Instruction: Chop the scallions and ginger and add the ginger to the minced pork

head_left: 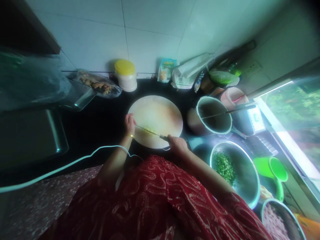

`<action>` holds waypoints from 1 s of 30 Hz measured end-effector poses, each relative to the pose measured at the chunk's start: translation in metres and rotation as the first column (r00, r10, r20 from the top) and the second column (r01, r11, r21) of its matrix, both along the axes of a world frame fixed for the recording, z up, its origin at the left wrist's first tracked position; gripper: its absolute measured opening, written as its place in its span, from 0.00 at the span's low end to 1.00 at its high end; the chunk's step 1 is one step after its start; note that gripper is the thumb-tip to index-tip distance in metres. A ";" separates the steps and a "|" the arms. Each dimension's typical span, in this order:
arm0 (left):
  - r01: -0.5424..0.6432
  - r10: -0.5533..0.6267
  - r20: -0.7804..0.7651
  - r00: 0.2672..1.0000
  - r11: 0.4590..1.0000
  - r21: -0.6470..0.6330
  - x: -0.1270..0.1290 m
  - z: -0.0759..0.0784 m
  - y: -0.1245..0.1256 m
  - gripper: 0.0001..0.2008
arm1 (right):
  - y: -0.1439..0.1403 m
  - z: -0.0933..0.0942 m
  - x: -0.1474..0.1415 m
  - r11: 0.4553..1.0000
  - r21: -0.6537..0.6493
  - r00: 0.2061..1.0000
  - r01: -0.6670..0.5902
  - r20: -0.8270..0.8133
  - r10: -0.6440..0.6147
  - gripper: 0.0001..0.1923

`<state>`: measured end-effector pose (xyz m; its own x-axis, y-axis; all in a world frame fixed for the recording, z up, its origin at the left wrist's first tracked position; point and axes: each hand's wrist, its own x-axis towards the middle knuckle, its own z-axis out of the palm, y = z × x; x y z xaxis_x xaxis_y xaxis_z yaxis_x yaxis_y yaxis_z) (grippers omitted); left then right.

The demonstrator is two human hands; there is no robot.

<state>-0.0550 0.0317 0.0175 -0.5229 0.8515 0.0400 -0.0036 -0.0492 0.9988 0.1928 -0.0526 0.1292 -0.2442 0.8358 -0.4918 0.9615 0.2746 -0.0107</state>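
A round pale cutting board lies on the dark counter in front of me. A small heap of yellowish chopped bits sits near its front edge. My right hand grips the handle of a knife whose blade lies across the heap. My left hand rests on the blade's far tip at the board's left rim, fingers pressed down. A gold bangle circles my left wrist.
To the right stand a pot with a utensil across it, a steel bowl of chopped greens, a green cup and a bowl of minced meat. A yellow-lidded jar, packets and a bagged tray line the tiled wall. A steel sink is at left.
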 end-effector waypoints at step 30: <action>-0.036 0.037 0.027 0.999 0.999 -0.039 0.006 -0.005 0.008 0.16 | 0.024 0.003 0.010 1.000 0.031 0.999 -0.001 0.040 0.000 0.13</action>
